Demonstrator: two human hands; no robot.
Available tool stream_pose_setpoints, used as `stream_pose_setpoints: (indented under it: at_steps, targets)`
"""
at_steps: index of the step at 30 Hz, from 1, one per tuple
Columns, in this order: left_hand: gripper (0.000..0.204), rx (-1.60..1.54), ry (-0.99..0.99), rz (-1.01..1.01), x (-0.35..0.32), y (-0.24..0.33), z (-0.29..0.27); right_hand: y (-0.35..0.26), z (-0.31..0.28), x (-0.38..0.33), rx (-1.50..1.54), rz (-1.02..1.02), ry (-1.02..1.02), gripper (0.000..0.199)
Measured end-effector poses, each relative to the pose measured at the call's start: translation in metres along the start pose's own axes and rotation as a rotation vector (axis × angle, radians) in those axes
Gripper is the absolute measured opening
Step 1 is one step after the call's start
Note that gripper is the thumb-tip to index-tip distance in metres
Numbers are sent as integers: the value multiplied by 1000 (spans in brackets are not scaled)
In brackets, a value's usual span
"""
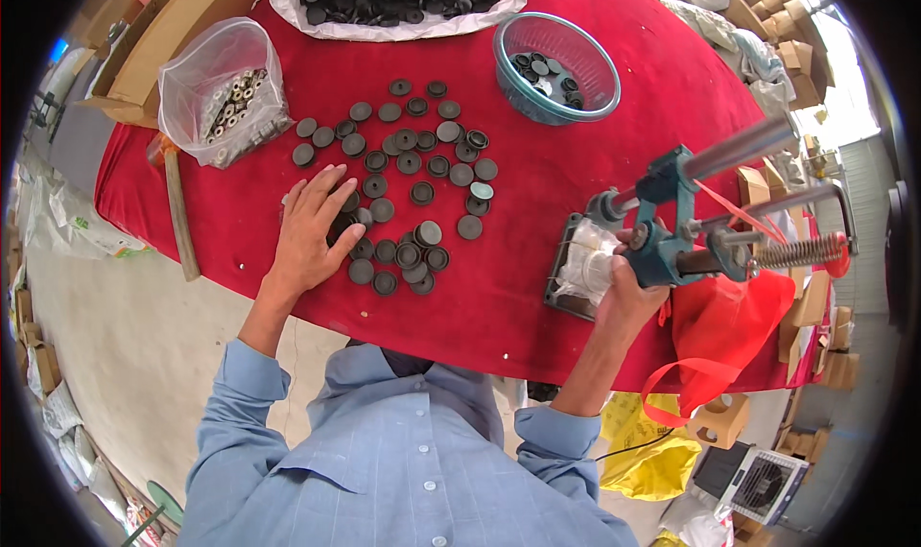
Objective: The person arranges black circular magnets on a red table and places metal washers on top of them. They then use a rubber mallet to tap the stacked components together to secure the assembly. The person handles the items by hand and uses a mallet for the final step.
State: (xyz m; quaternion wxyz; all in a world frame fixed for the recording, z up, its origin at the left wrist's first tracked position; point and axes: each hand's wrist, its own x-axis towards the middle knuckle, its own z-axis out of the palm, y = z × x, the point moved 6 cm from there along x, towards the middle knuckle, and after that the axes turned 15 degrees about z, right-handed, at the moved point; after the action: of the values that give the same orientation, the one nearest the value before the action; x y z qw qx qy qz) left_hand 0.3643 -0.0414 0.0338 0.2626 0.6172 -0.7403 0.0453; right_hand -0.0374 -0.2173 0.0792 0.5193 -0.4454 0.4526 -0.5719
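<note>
My left hand [312, 225] lies palm down with its fingers spread at the left edge of a scattered group of round black caps [422, 193]. Some caps are partly covered by its fingers and thumb. At the right, my right hand [625, 296] is closed around the near side of a white round piece [597, 271] wrapped in clear plastic. That piece sits on the base of a green hand press [662, 197], below its steel shaft. The press head hides part of my right fingers.
A clear bag of small metal parts [177, 91] and a hammer [178, 206] lie at the left. Further back are a white sack of black caps [384, 31] and a teal bowl [558, 111]. A red bag [724, 326] hangs beside the press, on the red-covered table [480, 317].
</note>
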Motion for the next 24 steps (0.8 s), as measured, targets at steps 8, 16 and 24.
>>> stream_pose_setpoints:
  at_steps: [8,16,24]
  targets:
    - [42,-150,49,201,52,66,1,4,-26,-5,33,19,10,78]
    - [24,-331,30,157,60,64,40,-16,-50,-85,-419,-160,465,48]
    - [22,-787,32,-149,65,41,40,9,103,-55,-733,-111,-195,35]
